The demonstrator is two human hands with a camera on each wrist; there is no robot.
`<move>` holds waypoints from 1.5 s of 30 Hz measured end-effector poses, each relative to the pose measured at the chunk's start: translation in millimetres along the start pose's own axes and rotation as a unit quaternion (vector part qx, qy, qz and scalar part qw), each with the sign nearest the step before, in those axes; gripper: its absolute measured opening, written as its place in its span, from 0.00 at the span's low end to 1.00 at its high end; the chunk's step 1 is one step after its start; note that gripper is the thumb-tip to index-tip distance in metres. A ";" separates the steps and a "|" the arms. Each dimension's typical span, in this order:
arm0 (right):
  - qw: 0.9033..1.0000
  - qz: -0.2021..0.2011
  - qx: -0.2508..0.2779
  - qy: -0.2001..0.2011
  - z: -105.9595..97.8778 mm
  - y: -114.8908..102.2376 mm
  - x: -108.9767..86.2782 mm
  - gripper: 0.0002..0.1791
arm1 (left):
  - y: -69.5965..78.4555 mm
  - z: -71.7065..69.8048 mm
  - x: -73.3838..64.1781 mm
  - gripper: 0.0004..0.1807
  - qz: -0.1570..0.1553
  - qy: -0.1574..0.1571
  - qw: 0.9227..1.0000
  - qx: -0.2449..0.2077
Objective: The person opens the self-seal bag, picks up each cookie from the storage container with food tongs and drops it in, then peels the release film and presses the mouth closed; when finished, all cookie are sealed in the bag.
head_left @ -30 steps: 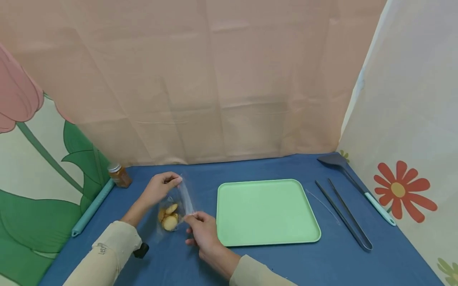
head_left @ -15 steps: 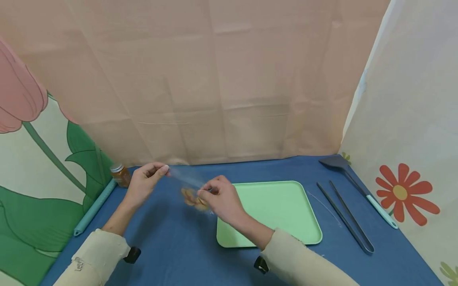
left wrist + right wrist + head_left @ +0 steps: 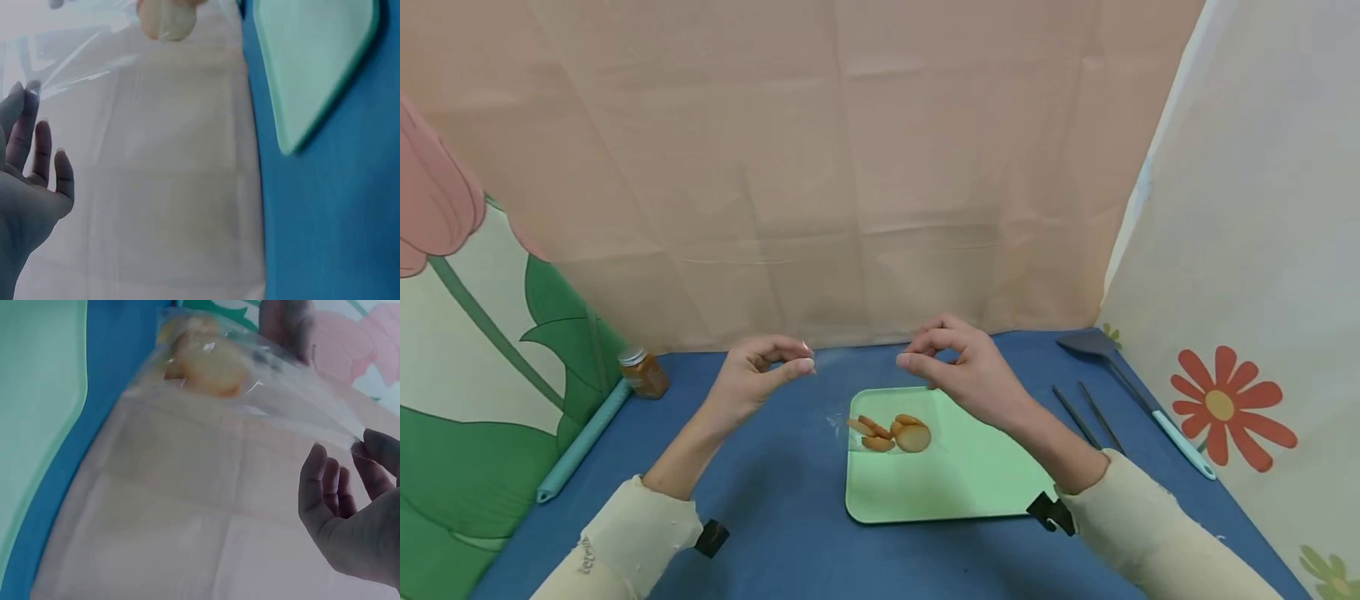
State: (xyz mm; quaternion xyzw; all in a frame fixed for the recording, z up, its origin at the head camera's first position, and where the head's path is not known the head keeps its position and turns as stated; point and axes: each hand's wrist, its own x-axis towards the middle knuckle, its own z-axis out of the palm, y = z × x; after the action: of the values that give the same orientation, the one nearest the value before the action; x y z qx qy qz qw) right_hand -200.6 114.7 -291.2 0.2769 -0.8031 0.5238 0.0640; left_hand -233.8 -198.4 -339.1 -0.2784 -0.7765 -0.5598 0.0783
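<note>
A clear zip bag (image 3: 287, 400) hangs between my two hands, its film hard to make out in the head view. Inside lie several round, golden-brown slices (image 3: 913, 438), which look like biscuits or small bread slices. My left hand (image 3: 751, 382) pinches one upper corner of the bag between thumb and forefinger. At the opposite upper corner my right hand (image 3: 964, 368) pinches the film in the same way, its other fingers loosely curved in the right wrist view. Below and behind the bag is a light green tray (image 3: 970, 475); the slices appear over its left part in the head view.
On the right of the blue cloth lie metal tongs (image 3: 1101, 421), partly behind my right arm, and a dark spatula (image 3: 1138, 392) with a pale handle. A jar (image 3: 643, 372) of orange-brown contents and a teal roll (image 3: 583, 442) are at the left.
Both hands have moved right and my right hand has risen, carrying the bag from the cloth left of the tray to above the tray's left part. The hands are farther apart.
</note>
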 end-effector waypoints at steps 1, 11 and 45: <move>1.000 -0.001 -0.009 -0.002 -5.6 -0.7 -0.8 0.04 | 1.0 3.3 1.6 0.09 -0.010 -0.011 1.000 -0.016; 0.997 0.029 -0.069 0.001 -40.4 5.0 -3.7 0.04 | 15.0 30.6 14.3 0.19 -0.132 -0.075 0.988 -0.008; 0.997 0.074 0.013 0.028 -60.9 29.5 -8.6 0.10 | 47.8 45.9 31.3 0.12 -0.060 0.006 0.997 0.047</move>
State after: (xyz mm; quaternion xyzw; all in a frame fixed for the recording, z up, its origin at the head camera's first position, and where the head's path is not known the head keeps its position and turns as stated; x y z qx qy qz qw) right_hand -219.9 180.2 -291.4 0.2032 -0.8125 0.5446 0.0440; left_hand -226.3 -135.2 -302.6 -0.2237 -0.8166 -0.5284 0.0621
